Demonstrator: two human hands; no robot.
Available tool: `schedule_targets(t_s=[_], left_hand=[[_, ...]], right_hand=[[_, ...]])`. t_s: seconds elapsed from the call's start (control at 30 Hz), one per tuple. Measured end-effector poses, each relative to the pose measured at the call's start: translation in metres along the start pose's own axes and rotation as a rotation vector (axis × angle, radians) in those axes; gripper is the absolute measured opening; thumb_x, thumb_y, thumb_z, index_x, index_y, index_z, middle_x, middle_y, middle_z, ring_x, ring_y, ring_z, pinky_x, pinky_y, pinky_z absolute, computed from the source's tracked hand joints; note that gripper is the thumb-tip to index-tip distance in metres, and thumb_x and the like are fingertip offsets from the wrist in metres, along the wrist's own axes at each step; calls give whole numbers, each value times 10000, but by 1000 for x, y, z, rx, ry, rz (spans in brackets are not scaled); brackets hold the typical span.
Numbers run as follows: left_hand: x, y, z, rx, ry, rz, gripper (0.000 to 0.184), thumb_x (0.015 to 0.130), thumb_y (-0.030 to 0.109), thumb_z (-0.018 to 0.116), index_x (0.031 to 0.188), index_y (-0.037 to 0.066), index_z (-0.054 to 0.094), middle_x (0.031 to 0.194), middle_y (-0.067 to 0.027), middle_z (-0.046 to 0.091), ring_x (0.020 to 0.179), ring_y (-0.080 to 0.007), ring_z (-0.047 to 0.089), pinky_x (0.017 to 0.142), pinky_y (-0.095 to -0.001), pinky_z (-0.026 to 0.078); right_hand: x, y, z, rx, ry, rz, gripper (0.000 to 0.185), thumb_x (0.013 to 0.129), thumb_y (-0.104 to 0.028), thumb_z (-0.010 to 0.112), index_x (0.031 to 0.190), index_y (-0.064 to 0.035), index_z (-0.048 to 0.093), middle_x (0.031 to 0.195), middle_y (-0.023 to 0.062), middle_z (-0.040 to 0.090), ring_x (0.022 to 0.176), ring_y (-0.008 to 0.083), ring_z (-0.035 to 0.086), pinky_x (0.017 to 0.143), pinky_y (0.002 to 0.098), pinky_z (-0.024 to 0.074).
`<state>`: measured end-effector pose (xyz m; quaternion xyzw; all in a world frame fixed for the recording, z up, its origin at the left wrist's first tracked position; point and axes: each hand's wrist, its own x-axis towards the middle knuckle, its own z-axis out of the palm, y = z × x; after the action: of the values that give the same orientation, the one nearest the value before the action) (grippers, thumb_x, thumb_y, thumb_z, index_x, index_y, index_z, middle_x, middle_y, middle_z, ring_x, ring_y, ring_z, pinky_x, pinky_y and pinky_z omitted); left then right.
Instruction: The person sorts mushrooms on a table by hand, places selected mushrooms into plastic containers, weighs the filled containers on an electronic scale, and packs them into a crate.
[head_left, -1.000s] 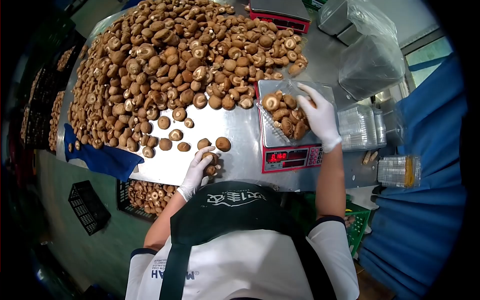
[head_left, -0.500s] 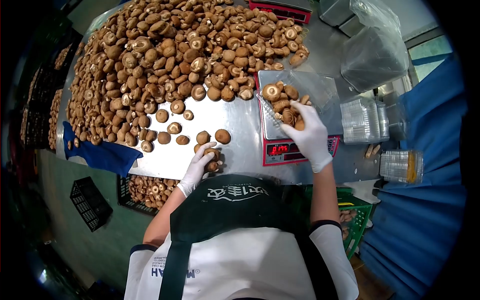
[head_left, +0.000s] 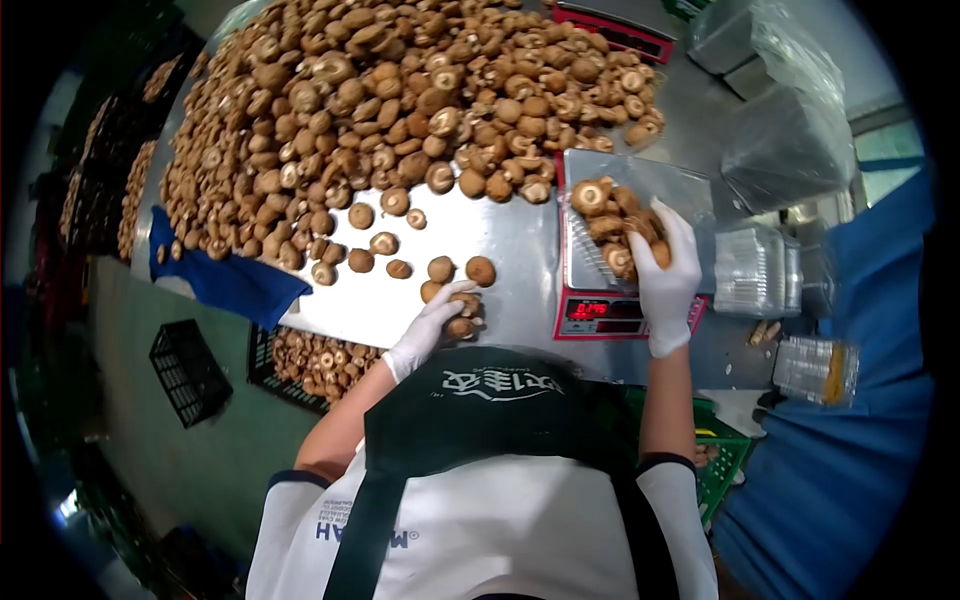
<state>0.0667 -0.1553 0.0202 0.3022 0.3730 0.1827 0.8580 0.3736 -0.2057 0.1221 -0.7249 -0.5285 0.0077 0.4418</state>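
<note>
My left hand [head_left: 428, 328], in a white glove, is at the table's near edge. Its fingers curl over a couple of brown mushrooms [head_left: 462, 326]. More loose mushrooms [head_left: 480, 271] lie just beyond its fingertips. My right hand [head_left: 668, 285], gloved too, reaches over the scale [head_left: 578, 318] with thumb and fingers bent around a mushroom [head_left: 657, 252] at the right of a small pile. That pile of mushrooms [head_left: 592, 197] sits in a clear plastic tray [head_left: 590, 250] on the metal pan. Red digits glow on the scale's display.
A large mushroom heap [head_left: 330, 120] covers the table's far left. Stacked clear trays [head_left: 750, 270] and a bagged stack [head_left: 785, 150] stand on the right. A blue cloth [head_left: 230, 290] hangs over the left edge, above a black crate [head_left: 265, 365] of mushrooms. Another scale [head_left: 615, 35] is behind.
The whole view has shifted, so the table appears farther right. My right hand's fingers have drawn in closer at the tray, and the scale's digits have changed. My left hand stays by its mushrooms.
</note>
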Motion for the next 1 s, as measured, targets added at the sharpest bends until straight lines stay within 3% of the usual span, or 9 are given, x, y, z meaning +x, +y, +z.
schedule_targets(t_s=[0.17, 0.27, 0.37, 0.5, 0.57, 0.67, 0.8, 0.97, 1.0], left_hand=[[23, -15, -14, 536, -96, -108, 332, 970, 163, 502, 1285, 73, 553, 1045, -106, 640, 894, -201, 638, 851, -314, 505], [31, 3, -9, 1108, 52, -83, 306, 937, 255, 564, 1177, 65, 573, 972, -175, 662, 910, -310, 649, 863, -368, 488], [13, 1, -16, 1070, 82, -15, 288, 921, 275, 587, 1113, 60, 580, 980, -181, 659, 916, -346, 643, 864, -373, 489], [-15, -10, -32, 957, 538, 153, 620, 875, 298, 669, 1405, 105, 413, 953, -184, 659, 922, -322, 660, 864, -379, 507], [-24, -4, -48, 842, 612, 136, 905, 843, 227, 715, 1550, 133, 158, 922, -177, 655, 889, -282, 669, 849, -364, 518], [-13, -6, -84, 652, 541, 72, 978, 852, 214, 713, 1568, 132, 54, 955, -153, 673, 837, -249, 668, 805, -351, 537], [-19, 7, -107, 324, 305, 41, 786, 880, 133, 664, 1531, 111, 225, 903, -84, 640, 668, -126, 617, 605, -269, 519], [-92, -24, -125, 433, 358, -55, 772, 862, 150, 697, 1517, 52, 301, 1086, -69, 619, 983, -132, 570, 890, -275, 471], [-115, -30, -128, 446, 456, -27, 761, 864, 150, 703, 1513, 58, 317, 1125, -76, 620, 983, -126, 577, 898, -269, 472]], right_hand=[[-62, -36, 50, 281, -799, 323, 349, 815, -162, 714, 1154, -106, 651, 1062, 121, 668, 1038, 315, 640, 844, 355, 516], [-92, -30, 114, -12, -766, 237, 562, 820, -210, 704, 1346, -145, 518, 1145, 128, 624, 1037, 342, 632, 865, 404, 507], [-89, -21, 154, -75, -773, 159, 711, 806, -241, 715, 1443, -189, 404, 1253, 139, 560, 1062, 394, 605, 891, 441, 497], [-66, -23, 179, -64, -1042, 155, 862, 764, -203, 738, 1510, -230, 306, 1298, 178, 518, 1103, 415, 580, 945, 454, 477], [-57, -14, 193, -27, -1127, 52, 902, 756, -203, 738, 1527, -244, 274, 1285, 189, 516, 1106, 408, 583, 956, 448, 478], [-64, -9, 229, 60, -1232, -70, 909, 745, -219, 731, 1530, -238, 274, 1273, 217, 520, 1138, 398, 570, 981, 423, 467], [-59, -46, 245, 9, -1405, -157, 903, 759, -263, 728, 1534, -229, 268, 1263, 224, 530, 1115, 398, 585, 976, 404, 475], [-102, -106, 264, 243, -1571, -149, 822, 811, -358, 728, 1499, -139, 336, 1216, 175, 582, 1072, 301, 616, 948, 364, 487], [-107, -133, 260, 241, -1638, -173, 792, 823, -225, 674, 1513, -120, 301, 1295, 195, 552, 1152, 334, 588, 981, 353, 477]])
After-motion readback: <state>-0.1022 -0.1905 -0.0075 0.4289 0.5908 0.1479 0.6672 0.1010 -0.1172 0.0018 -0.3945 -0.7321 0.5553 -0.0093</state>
